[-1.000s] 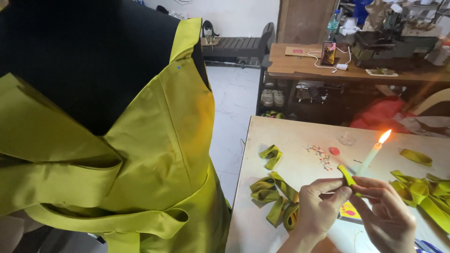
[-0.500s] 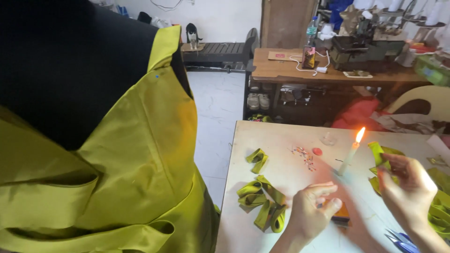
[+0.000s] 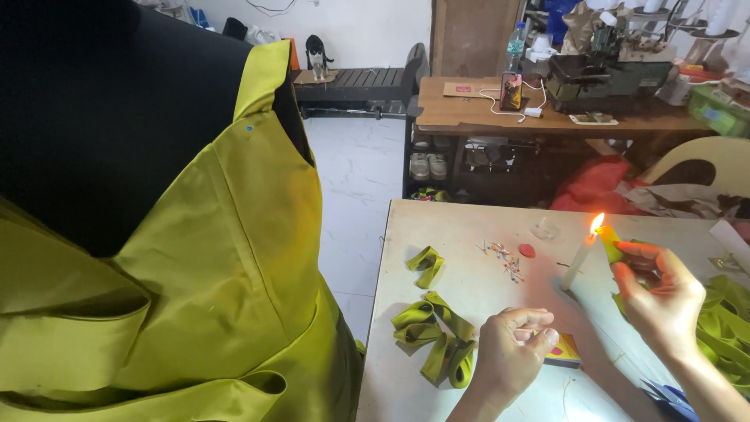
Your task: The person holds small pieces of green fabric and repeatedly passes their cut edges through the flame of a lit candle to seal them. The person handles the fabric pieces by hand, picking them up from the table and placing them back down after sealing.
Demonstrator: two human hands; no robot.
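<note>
Ribbon piece [image 3: 610,244] pinched in right hand [image 3: 660,301] grip, end held at candle [image 3: 579,262] flame just left of grip. Left hand [image 3: 512,352] loosely curled, nothing held, resting on worktop [image 3: 469,289]. Folded ribbon loops [image 3: 433,332] laid left of it; more ribbon [image 3: 723,320] heaped right, seemingly unsealed.

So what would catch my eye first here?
Probably the lit candle on the table, its flame touching a yellow-green strip held in the right hand. Then the big yellow-green garment on a black form filling the left, and folded strips beside the left hand.
</note>
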